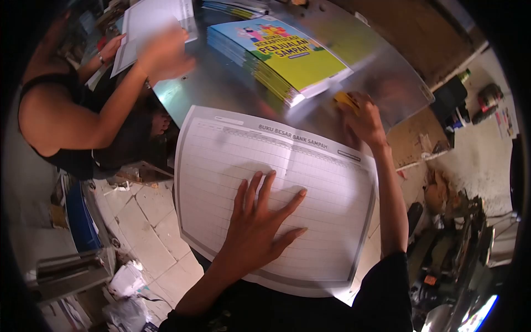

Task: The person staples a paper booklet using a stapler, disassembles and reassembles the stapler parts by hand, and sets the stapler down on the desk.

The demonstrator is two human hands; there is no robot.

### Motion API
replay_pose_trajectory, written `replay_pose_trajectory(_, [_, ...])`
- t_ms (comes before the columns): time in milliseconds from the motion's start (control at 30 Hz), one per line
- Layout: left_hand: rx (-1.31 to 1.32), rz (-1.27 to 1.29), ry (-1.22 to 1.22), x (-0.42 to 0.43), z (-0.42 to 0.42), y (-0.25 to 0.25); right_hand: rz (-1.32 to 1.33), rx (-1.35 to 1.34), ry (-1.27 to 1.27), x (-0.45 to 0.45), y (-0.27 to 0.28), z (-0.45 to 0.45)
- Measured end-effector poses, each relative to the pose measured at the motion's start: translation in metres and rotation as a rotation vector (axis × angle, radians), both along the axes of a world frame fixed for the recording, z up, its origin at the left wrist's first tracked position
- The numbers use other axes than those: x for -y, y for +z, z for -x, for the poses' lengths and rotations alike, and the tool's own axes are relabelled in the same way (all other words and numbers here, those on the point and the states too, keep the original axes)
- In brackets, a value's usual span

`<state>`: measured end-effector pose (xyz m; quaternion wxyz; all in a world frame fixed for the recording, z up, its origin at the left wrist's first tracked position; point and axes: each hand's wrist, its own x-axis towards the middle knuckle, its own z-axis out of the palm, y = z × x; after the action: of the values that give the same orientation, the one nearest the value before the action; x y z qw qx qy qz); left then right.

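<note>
A large printed ledger spread (326,232), headed "BUKU BESAR BANK SAMPAH" and ruled in a table, lies open in front of my body with a fold down its middle. My left hand (259,221) rests flat on it, fingers spread. Beyond the sheet's upper right corner, my right hand (362,119) is closed around a small yellow tool (346,102) over the metal table (381,83). Its exact kind is hard to make out because fingers cover part of it. Left of that hand stands a stack of booklets (287,52) with blue and yellow-green covers.
At the left, another person (61,116) holds a similar printed sheet (157,27); one of their hands is blurred. More booklets (238,8) lie at the table's far edge. Tiled floor (146,221) shows below, with plastic bags (127,279) at lower left and clutter at right.
</note>
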<state>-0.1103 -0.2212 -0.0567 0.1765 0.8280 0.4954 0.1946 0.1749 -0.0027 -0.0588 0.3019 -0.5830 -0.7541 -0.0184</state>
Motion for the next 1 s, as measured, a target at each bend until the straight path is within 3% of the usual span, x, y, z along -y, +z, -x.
replay_pose_trajectory(67, [0.020,0.021,-0.013,0.002,0.001,-0.001,0.192,-0.317,0.036,0.006,0.003,-0.008])
replay_pose_trajectory(100, [0.036,0.026,0.003,0.003,0.001,-0.002,0.200,-0.300,0.049,0.018,0.012,-0.004])
replay_pose_trajectory(167, [0.000,0.048,-0.018,0.010,0.000,-0.003,0.582,-0.857,0.091,0.060,0.044,0.007])
replay_pose_trajectory(233, [0.013,0.073,-0.019,0.017,-0.001,-0.004,0.599,-0.713,0.238,0.100,0.051,0.030])
replay_pose_trajectory(300, [0.018,0.087,-0.027,0.021,-0.002,-0.005,0.441,-0.320,0.318,0.132,0.042,0.052])
replay_pose_trajectory(367, [0.034,0.098,-0.016,0.023,-0.003,-0.006,0.358,-0.219,0.484,0.147,0.042,0.067])
replay_pose_trajectory(1000, [0.154,0.195,0.062,0.031,-0.012,-0.015,0.526,-0.009,0.547,0.127,0.049,0.086])
